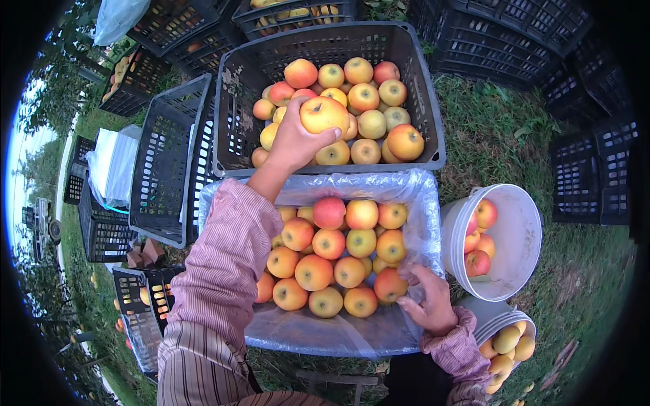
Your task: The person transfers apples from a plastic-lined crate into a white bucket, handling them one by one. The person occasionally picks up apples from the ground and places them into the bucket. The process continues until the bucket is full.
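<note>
Raised over the apples in the far black plastic crate (325, 170), my left hand (299, 133) grips a yellow-orange apple (325, 114). Nearer to me is a crate lined with clear plastic film (330, 342), holding many red and yellow apples. At its right side my right hand (426, 299) has its thumb and fingers around the edge of a red-orange apple (390, 285) that lies among the others. How firmly the fingers press on that apple cannot be told.
A white bucket (530, 243) with several red apples stands at the right, with another bucket (495, 317) of yellowish apples below it. An unfilled black crate (167, 162) stands tilted at the left, near packed white plastic liners (114, 167). Stacked black crates (497, 45) stand on the grass beyond.
</note>
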Available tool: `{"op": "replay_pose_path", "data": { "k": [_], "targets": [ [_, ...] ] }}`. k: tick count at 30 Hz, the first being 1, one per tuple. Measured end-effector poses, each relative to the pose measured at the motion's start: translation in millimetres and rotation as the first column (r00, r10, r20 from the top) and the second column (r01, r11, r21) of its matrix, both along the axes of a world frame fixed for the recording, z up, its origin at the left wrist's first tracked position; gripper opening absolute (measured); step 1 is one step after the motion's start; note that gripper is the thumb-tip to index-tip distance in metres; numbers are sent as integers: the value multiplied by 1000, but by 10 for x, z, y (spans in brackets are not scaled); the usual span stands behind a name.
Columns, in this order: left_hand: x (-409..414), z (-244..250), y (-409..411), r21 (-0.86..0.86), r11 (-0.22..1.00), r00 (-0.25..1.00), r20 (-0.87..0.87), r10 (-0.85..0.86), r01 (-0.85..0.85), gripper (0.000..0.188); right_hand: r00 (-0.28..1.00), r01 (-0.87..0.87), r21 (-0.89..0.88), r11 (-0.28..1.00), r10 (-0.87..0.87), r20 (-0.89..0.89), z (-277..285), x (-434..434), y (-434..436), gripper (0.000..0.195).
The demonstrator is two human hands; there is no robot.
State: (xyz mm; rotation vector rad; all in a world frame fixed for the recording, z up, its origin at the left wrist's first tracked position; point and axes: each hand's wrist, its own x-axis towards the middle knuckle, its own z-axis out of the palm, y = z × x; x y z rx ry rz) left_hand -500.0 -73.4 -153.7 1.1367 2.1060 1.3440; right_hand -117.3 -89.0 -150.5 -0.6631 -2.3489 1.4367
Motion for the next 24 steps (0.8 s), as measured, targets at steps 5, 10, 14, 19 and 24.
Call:
{"op": "replay_pose_path", "data": {
  "k": [5,10,14,19,24],
  "targets": [
    [207,-313,508,-339,924,984,72,-163,178,89,997,-15,42,999,12,72,57,9,30,54],
    [320,-488,709,-467,833,930,-56,-363,296,90,999,-45,99,994,43,19,47,-4,36,50],
    [303,-468,749,-487,798,920,30,-392,355,93,999,-41,96,995,39,19,34,20,44,49],
    [259,-560,725,-509,712,874,239,-424,484,94,1000,-18,77,997,17,11,56,29,42,41],
    [-225,-778,632,-451,704,830,393,-396,549,79,998,-47,41,998,45,40,57,-36,47,49]
  ]
}}
